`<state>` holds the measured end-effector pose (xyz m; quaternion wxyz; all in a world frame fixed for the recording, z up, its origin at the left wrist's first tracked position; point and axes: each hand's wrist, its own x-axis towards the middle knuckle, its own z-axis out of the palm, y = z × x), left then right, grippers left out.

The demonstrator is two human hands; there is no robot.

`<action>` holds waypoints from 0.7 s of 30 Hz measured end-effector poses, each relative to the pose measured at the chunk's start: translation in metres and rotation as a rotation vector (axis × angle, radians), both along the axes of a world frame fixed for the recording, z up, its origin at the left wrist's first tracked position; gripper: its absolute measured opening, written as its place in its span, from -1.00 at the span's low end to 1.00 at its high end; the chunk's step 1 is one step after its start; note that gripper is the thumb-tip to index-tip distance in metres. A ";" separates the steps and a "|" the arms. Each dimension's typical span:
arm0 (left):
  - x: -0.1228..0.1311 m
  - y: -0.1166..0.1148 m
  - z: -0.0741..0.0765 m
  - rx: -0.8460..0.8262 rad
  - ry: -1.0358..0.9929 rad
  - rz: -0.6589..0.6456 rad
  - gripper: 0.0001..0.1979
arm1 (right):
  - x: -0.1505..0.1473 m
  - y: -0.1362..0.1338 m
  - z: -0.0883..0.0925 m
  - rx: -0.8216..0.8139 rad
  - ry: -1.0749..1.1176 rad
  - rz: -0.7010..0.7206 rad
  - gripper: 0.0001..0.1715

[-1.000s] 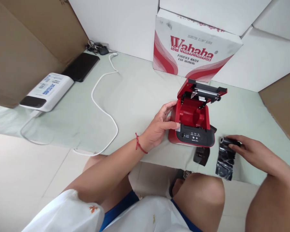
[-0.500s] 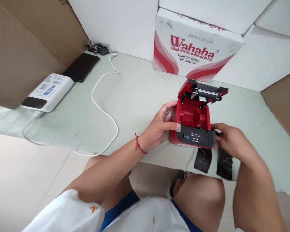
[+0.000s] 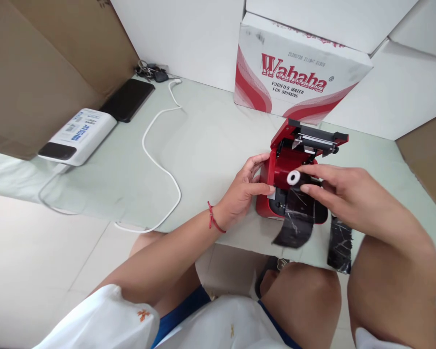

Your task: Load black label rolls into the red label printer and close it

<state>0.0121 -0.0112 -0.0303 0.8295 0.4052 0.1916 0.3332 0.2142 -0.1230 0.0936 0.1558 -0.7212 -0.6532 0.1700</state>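
A small red and black label printer (image 3: 263, 205) stands on the cloth-covered table with its lid raised and its red inner bay showing. My left hand (image 3: 241, 194) grips its left side, thumb on the front corner and fingers behind the side wall. Between the thumb and fingers of my right hand (image 3: 343, 191) is a roll of black film (image 3: 300, 215) with a white core, held over the front of the bay. Its loose end hangs down across the printer's front panel, hiding most of the buttons. Another black strip (image 3: 339, 247) lies at the table's front edge, below my right hand.
A Wahaha water carton (image 3: 298, 77) stands behind the printer. To the left are a white power bank (image 3: 80, 133), a black phone (image 3: 129, 99), keys (image 3: 152, 71) and a white cable (image 3: 163, 169). Brown cardboard (image 3: 54, 72) borders the left side; another brown panel (image 3: 425, 160) stands right.
My right hand has come from beside the printer's right side up and left over it, bringing the roll of black film off the table. My left hand keeps its hold on the printer.
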 end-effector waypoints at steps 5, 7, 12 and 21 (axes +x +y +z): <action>-0.004 -0.003 -0.003 0.070 0.038 0.003 -0.28 | -0.011 0.033 -0.019 -0.157 -0.334 0.007 -0.55; -0.007 -0.008 -0.003 0.193 0.090 0.067 -0.33 | -0.013 0.041 -0.021 -0.251 -0.408 0.011 -0.56; -0.017 -0.021 -0.003 0.851 0.087 0.271 -0.36 | -0.016 0.057 -0.024 -0.325 -0.437 0.051 -0.62; -0.012 -0.037 -0.017 1.191 0.089 0.085 -0.59 | -0.009 0.011 0.009 0.122 0.117 -0.043 -0.59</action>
